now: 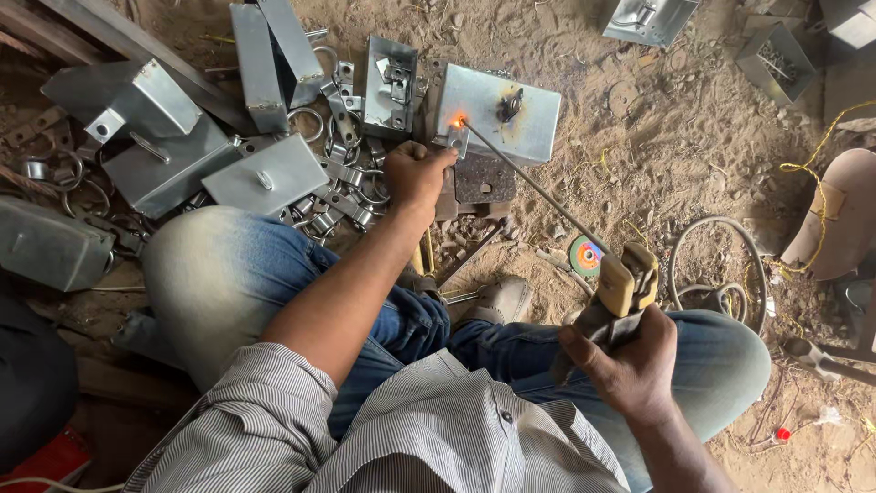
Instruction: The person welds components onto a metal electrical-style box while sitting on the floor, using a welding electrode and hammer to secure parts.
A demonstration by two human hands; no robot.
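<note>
Head view: right hand grips electrode holder, rod tip glowing on metal box; left hand clamps its bracket.

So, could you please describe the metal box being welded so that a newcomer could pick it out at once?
Start at the heap of grey sheet-metal boxes on the sandy ground ahead of the knees. At its right edge, just beyond the left hand, lies the box. Unlike the others, it has an orange glow at its near-left corner, where the rod from the right hand touches it, and a black scorch on top.
</note>
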